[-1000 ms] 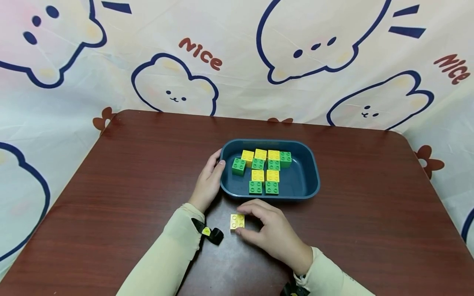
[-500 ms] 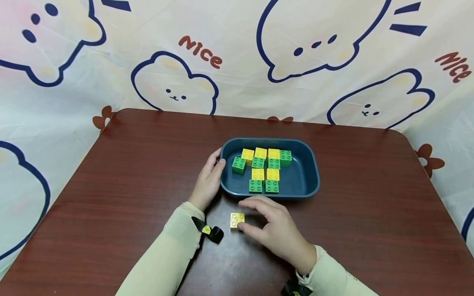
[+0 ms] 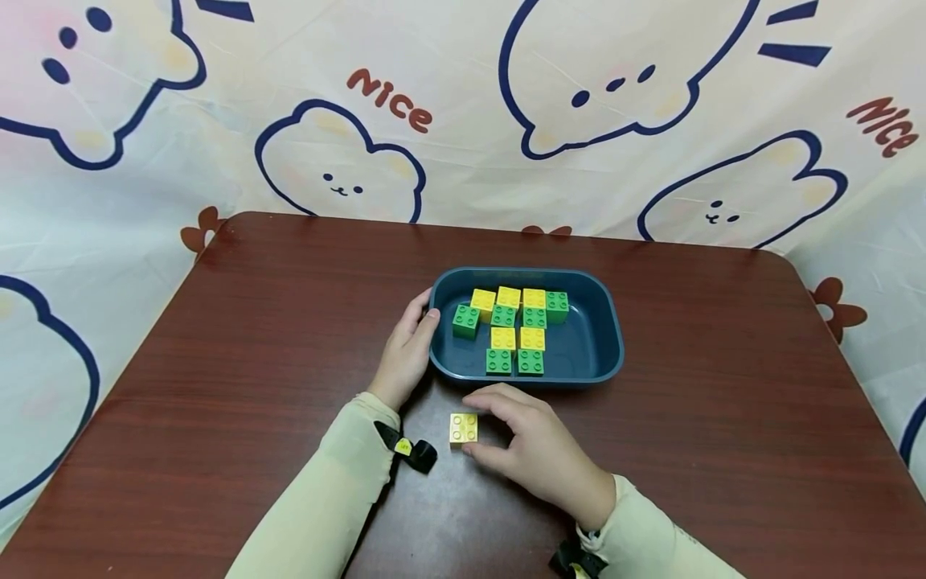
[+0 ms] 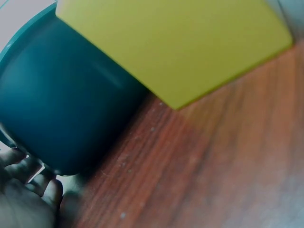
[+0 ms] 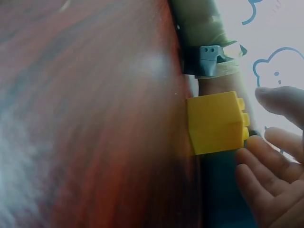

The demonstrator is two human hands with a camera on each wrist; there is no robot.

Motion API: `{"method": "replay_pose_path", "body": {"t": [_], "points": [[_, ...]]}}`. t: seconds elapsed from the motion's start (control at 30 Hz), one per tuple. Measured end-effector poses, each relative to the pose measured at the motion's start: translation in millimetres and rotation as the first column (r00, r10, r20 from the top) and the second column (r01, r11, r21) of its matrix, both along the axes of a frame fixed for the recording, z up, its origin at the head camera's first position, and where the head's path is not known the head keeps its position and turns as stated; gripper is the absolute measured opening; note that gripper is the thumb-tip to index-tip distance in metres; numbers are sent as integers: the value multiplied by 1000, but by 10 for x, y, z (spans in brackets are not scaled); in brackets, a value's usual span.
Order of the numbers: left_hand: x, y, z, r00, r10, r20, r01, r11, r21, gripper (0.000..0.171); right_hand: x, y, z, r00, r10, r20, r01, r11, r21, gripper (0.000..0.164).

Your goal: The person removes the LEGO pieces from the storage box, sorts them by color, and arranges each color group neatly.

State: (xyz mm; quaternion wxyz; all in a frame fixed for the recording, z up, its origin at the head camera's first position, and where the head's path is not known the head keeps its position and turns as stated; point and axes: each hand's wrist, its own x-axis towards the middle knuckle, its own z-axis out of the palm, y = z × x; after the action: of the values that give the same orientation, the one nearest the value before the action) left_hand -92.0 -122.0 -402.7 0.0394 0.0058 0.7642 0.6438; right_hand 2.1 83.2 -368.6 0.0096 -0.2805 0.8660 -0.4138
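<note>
A single yellow toy building block (image 3: 464, 429) stands on the table just in front of a dark blue tray (image 3: 589, 374). My right hand (image 3: 538, 450) hovers beside the block, its thumb and index finger spread apart. In the right wrist view, the block (image 5: 216, 123) shows its studs toward the fingers, with nothing gripped. My left hand (image 3: 405, 350) holds the tray's left end, thumb at the rim; the left wrist view shows fingertips (image 4: 52, 190) against the tray's edge. Several green blocks (image 3: 466, 321) and yellow blocks (image 3: 502, 338) lie inside the tray.
The brown wooden table (image 3: 289, 322) surrounds the tray. Behind it hangs a pale curtain (image 3: 463, 96) printed with cartoon bears. A black strap device (image 3: 415, 454) sits on the left wrist, close to the loose block.
The right hand drew back slightly from the block, then came in a little again, thumb and finger staying apart. The left hand, tray and blocks have kept their places.
</note>
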Motion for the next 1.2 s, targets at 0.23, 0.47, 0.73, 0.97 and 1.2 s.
{"method": "replay_pose_path", "body": {"t": [0.23, 0.47, 0.73, 0.97, 1.2], "points": [[-10, -7, -7, 1000, -9, 1, 9, 1000, 11, 46, -23, -18, -72, 999, -12, 41, 10, 999, 43, 41], [-16, -6, 7, 1000, -13, -3, 13, 1000, -1, 46, -43, -20, -68, 995, -62, 73, 60, 998, 34, 38], [-76, -3, -5, 1000, -11, -8, 11, 1000, 6, 47, -57, -10, -70, 994, -85, 69, 82, 996, 40, 37], [-169, 15, -11, 1000, -5, -9, 5, 998, 58, 45, -66, -13, -70, 992, -93, 85, 89, 995, 41, 38], [-170, 52, 19, 1000, 12, 28, -13, 1000, 26, 45, -62, 19, -27, 993, -92, 70, 93, 995, -23, 38]]}}
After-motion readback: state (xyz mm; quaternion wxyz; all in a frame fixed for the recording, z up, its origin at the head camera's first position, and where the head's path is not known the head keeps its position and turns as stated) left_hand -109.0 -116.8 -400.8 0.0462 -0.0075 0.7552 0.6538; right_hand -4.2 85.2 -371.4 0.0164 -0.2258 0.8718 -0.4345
